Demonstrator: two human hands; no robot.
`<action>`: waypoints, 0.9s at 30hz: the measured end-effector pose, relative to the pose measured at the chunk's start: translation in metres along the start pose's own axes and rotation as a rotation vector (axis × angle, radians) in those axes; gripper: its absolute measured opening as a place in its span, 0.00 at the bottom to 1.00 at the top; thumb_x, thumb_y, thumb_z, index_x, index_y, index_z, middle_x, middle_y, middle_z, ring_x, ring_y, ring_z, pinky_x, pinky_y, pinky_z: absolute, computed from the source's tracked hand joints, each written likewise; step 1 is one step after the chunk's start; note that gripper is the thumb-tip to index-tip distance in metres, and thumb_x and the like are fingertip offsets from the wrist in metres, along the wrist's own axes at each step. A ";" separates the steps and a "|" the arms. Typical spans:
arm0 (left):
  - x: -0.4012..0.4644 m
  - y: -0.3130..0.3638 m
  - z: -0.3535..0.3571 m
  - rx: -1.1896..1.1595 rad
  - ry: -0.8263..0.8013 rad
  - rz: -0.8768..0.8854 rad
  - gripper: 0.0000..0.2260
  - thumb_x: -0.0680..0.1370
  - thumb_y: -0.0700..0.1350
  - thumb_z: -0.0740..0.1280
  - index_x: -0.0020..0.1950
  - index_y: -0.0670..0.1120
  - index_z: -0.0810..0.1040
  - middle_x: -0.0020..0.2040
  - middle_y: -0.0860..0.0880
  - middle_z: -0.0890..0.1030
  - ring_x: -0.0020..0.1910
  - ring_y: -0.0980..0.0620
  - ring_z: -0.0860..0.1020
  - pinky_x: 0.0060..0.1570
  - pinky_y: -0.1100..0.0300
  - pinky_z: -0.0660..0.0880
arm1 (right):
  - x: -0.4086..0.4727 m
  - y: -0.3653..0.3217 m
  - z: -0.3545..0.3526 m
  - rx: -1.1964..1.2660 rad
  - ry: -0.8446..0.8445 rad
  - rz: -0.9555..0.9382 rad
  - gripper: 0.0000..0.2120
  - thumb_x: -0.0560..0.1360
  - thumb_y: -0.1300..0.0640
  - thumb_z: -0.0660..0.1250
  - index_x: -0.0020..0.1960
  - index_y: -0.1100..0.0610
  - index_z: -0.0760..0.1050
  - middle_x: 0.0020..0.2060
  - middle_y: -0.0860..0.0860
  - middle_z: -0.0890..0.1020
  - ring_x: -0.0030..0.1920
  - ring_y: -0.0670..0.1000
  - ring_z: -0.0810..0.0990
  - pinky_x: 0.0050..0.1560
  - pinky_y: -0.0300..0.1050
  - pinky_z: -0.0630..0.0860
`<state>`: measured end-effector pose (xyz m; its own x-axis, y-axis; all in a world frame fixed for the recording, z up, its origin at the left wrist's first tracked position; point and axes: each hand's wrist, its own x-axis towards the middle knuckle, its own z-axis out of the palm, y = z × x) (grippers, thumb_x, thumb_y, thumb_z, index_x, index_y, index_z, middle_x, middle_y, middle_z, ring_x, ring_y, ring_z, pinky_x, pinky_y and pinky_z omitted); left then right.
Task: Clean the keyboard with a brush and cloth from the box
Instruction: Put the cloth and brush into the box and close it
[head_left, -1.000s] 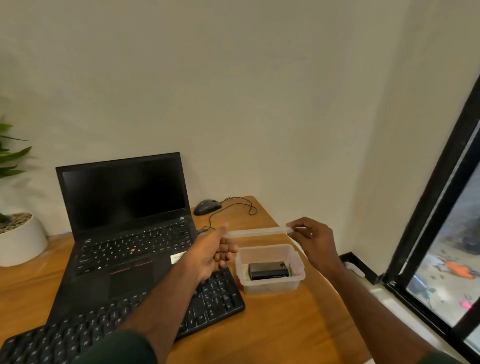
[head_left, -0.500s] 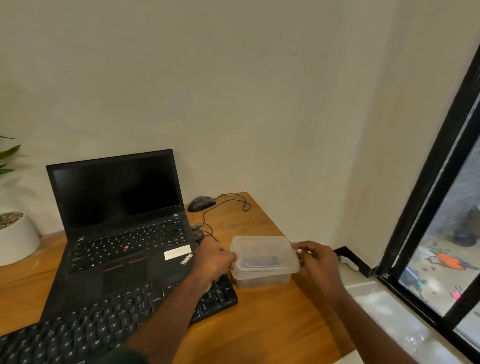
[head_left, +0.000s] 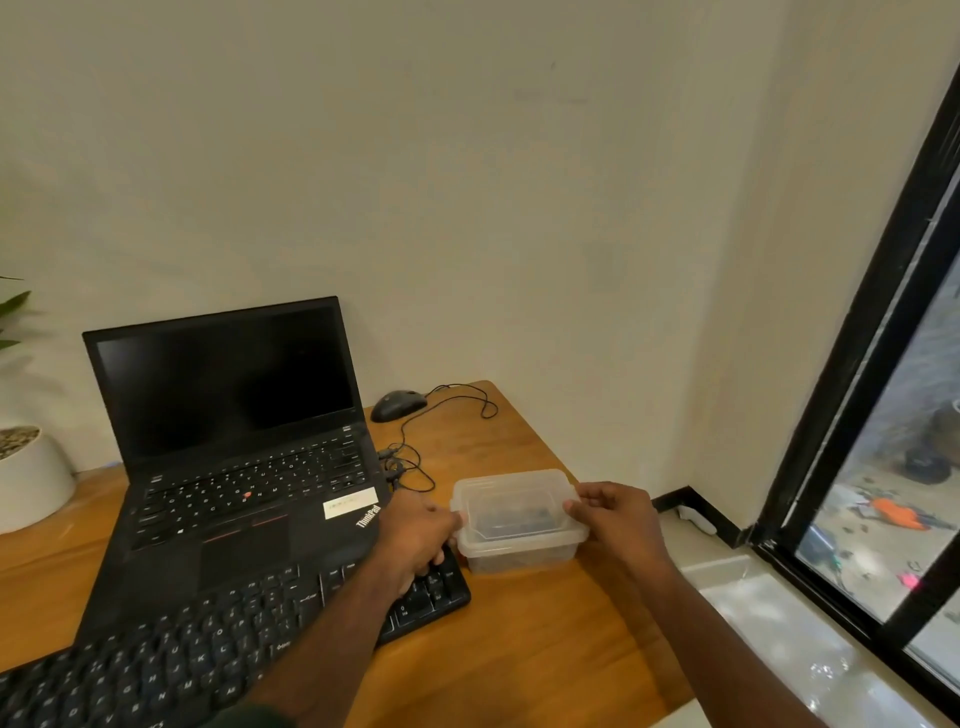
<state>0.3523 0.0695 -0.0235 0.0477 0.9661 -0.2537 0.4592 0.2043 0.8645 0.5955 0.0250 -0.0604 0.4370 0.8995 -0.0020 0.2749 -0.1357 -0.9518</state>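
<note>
A small clear plastic box (head_left: 519, 551) stands on the wooden desk (head_left: 519, 649), right of the black keyboard (head_left: 208, 654). Its clear lid (head_left: 511, 499) lies on top of it. My left hand (head_left: 415, 535) holds the lid's left edge, over the keyboard's right end. My right hand (head_left: 613, 519) pinches the lid's right edge. A dark object shows dimly through the lid; no brush or cloth can be made out.
An open black laptop (head_left: 234, 452) sits behind the keyboard. A black mouse (head_left: 397, 405) with a looped cable lies at the back. A white plant pot (head_left: 31, 478) stands at the left. The desk's right edge meets a window sill (head_left: 779, 639).
The lid was held up above the open box between both hands. It has come down onto the box, and both hands now stay at its edges.
</note>
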 end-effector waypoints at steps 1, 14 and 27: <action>0.000 0.001 0.002 -0.018 0.003 -0.007 0.10 0.77 0.40 0.70 0.38 0.37 0.82 0.28 0.44 0.77 0.21 0.52 0.69 0.21 0.64 0.61 | 0.004 0.001 -0.001 0.013 -0.008 0.027 0.13 0.74 0.56 0.76 0.58 0.54 0.82 0.52 0.49 0.85 0.47 0.49 0.85 0.50 0.49 0.85; 0.006 0.002 0.013 -0.055 -0.024 -0.022 0.06 0.80 0.41 0.67 0.48 0.38 0.80 0.33 0.39 0.82 0.22 0.50 0.75 0.18 0.63 0.63 | 0.013 -0.001 -0.001 -0.008 -0.126 0.261 0.17 0.79 0.46 0.69 0.54 0.60 0.81 0.40 0.55 0.85 0.34 0.52 0.82 0.39 0.43 0.81; 0.007 0.003 0.021 -0.032 -0.032 0.035 0.07 0.82 0.42 0.65 0.52 0.38 0.79 0.35 0.41 0.85 0.31 0.43 0.84 0.17 0.64 0.67 | -0.001 0.005 0.018 -0.301 0.139 -0.125 0.15 0.81 0.49 0.66 0.62 0.55 0.82 0.51 0.50 0.87 0.45 0.47 0.84 0.52 0.43 0.82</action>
<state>0.3723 0.0731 -0.0320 0.0918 0.9674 -0.2360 0.4284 0.1756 0.8864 0.5809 0.0314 -0.0703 0.4903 0.8548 0.1701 0.5650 -0.1631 -0.8088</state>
